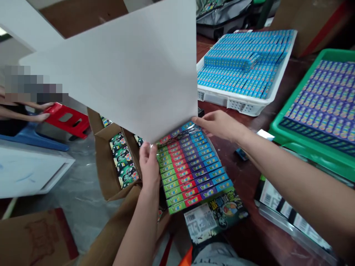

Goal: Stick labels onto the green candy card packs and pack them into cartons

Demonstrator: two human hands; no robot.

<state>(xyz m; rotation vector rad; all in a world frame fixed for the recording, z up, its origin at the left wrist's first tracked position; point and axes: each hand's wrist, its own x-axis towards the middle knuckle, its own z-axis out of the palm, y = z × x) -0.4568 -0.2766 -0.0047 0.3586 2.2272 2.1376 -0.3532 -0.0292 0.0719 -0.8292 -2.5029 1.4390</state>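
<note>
In front of me lies a shallow display box (191,170) packed with rows of small green, red, purple and blue cartons. Clear plastic film (183,133), wrinkled and shiny, covers its far end. My left hand (149,162) is closed at the far left corner, pinching the film's edge. At the far right corner, my right hand (215,123) pinches the film with thumb and fingers; the exact grip is partly hidden. Below the near edge lies a dark printed box lid (219,214) with a white barcode label.
A large white panel (133,66) rises behind the display box. Right are a white crate (244,105) of blue cartons and a green crate (280,127) of purple ones. Left, an open cardboard box (107,181) holds printed packs. A person's hands (43,112) touch a red stool (68,120).
</note>
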